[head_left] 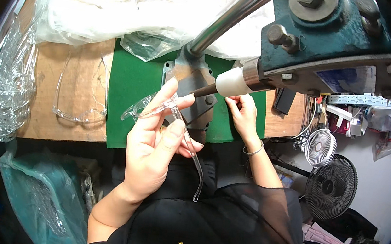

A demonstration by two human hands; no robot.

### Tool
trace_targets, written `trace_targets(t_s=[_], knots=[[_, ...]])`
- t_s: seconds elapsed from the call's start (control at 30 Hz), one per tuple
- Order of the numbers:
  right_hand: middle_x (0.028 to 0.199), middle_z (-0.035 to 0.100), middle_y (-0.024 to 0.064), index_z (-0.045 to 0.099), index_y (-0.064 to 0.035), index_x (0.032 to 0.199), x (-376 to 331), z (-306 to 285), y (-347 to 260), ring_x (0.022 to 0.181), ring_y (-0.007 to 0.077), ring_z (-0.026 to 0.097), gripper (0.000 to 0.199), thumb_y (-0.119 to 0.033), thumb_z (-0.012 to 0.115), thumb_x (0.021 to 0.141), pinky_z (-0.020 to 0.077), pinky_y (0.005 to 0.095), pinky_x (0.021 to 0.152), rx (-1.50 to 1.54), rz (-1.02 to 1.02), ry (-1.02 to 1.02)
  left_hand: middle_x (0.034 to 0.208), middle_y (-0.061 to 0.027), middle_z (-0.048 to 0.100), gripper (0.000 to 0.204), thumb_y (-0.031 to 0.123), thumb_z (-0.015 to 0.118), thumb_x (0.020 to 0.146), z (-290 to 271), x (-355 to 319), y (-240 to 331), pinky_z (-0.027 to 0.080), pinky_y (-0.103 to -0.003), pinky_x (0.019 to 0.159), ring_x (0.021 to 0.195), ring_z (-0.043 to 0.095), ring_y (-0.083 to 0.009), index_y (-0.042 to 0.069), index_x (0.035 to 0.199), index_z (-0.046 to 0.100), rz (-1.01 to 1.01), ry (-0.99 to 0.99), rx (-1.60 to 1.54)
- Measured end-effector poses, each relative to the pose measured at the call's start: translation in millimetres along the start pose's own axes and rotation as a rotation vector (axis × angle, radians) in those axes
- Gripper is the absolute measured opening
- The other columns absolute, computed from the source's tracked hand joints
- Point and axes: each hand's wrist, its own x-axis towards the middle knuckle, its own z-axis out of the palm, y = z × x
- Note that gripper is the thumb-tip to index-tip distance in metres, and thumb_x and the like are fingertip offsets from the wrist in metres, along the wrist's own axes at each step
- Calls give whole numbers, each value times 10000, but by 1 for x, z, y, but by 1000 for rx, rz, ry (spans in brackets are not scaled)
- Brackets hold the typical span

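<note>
My left hand is raised in front of the machine's base, its fingers and thumb closed on a clear plastic eyeglass frame. One temple hangs down toward me, and the front points away to the left. Close to the fingertips of that hand is the end of a dark rod, which runs into a white collar on the teal machine head. Farther right, my right hand rests low over the green mat, thumb and forefinger pinched together. Whatever lies between them is too small to make out.
Another clear eyeglass frame lies on the wooden table, left of the mat. Beyond it is a wrapped stack of clear frames. Plastic sheeting covers the back. A metal column rises behind the base. Two fans stand at right.
</note>
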Motion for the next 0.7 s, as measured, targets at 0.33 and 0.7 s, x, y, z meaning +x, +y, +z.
trace_targets(t_s=[0.33, 0.7], knots=[[763, 569, 39, 549, -16, 807, 4, -58, -118, 674, 119, 520, 85, -63, 619, 813, 427, 243, 628, 490, 7, -309, 892, -116, 607, 712, -20, 634, 775, 1, -9, -3, 524, -241, 649, 683, 607, -133, 11, 1374, 250, -247, -141, 43], [725, 567, 41, 568, -41, 786, 10, -55, -156, 669, 152, 561, 98, -46, 664, 765, 435, 254, 603, 625, -225, -478, 784, -12, 546, 664, -16, 612, 811, 3, -16, 2, 481, -206, 631, 695, 563, -78, 48, 1380, 275, -283, -165, -13]])
